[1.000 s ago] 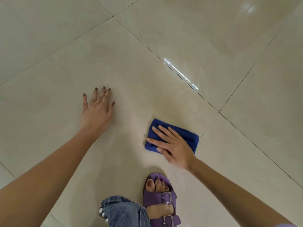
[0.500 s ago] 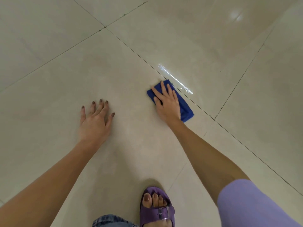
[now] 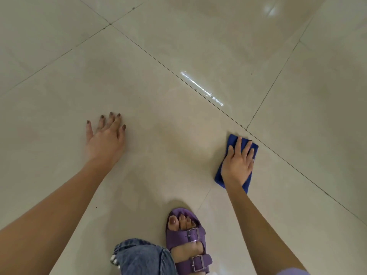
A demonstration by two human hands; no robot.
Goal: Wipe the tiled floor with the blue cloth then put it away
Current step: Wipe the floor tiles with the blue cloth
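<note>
On the tiles [image 3: 178,46], our right hand [image 3: 237,165] presses the cloth [image 3: 232,142], fingers straight — left hand [image 3: 105,139] splayed flat; sandal [image 3: 186,241] nearby.

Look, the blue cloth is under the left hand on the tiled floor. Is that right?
Not quite: the hand is wrong. The blue cloth is under the right hand, which presses it flat on the tiled floor. The head view shows this. The left hand rests on bare tile with nothing under it.
</note>
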